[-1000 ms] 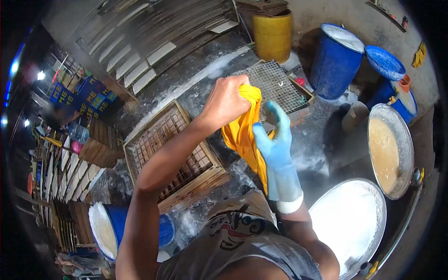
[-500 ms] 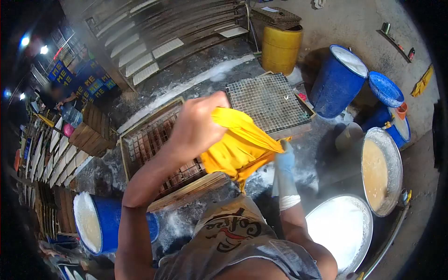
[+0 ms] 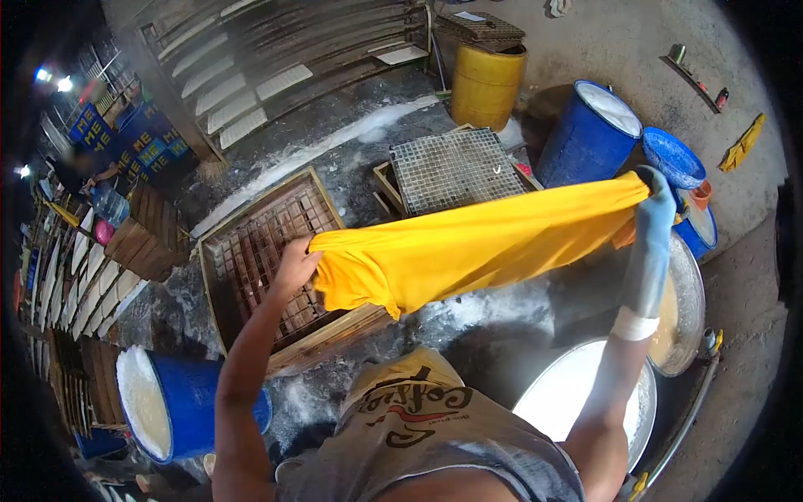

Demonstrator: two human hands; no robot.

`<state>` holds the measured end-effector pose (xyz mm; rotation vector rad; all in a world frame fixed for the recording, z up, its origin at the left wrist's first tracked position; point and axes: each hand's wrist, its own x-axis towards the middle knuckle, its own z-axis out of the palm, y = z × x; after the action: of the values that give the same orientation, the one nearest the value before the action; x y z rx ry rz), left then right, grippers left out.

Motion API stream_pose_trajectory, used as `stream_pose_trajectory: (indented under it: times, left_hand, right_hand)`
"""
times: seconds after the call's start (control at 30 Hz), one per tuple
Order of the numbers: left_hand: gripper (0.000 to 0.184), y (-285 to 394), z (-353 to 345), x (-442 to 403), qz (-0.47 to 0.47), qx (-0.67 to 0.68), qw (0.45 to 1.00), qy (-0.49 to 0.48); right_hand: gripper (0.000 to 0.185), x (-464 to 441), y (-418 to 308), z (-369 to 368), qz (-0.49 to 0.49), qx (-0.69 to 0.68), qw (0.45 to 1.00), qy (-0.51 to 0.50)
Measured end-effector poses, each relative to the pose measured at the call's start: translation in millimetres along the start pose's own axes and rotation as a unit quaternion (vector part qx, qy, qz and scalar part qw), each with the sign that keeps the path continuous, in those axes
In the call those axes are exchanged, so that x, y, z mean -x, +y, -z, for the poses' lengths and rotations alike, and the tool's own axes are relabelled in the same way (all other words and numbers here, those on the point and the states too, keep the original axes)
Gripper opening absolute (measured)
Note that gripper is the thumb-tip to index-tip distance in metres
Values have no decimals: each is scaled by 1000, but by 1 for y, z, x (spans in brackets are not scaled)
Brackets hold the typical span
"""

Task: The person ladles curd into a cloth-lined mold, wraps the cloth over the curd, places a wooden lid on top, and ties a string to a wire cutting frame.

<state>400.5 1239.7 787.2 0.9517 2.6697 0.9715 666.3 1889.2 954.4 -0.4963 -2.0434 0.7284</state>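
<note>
A yellow cloth (image 3: 477,243) is stretched taut along its upper edge between my two hands, its lower edge hanging in folds. My bare left hand (image 3: 297,266) grips one end, fingers closed on the fabric. At the other end, my right hand (image 3: 657,199), in a bluish glove with a white band at the wrist, is closed on the opposite corner. Below the cloth's left end lies a wooden frame (image 3: 322,345) with a brownish grid inside, partly covered. Behind the cloth is a metal grid (image 3: 456,171).
To my right stand a basin of white material (image 3: 544,389) and a pan of tan liquid (image 3: 687,314). Blue drums (image 3: 590,138) (image 3: 205,406) flank the area. A yellow barrel (image 3: 488,88) stands near a rack (image 3: 284,79). Another person (image 3: 79,176) is at far left.
My hands have moved apart, the left lower and leftward, the right up and rightward. The bunched yellow cloth is now spread out between them.
</note>
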Motion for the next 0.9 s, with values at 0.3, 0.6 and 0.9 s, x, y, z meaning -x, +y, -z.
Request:
stream_pose_trajectory:
  times: [0.3, 0.6, 0.9]
  left_hand:
    - [53, 40, -5, 27, -11, 8, 982, -186]
    - [40, 61, 137, 122, 61, 38, 974, -216]
    - [46, 24, 288, 278, 61, 76, 991, 93]
  right_hand:
    - [53, -70, -9, 61, 66, 229, 965, -111]
    - [50, -68, 34, 83, 15, 243, 967, -80]
    - [50, -104, 41, 48, 50, 171, 982, -67]
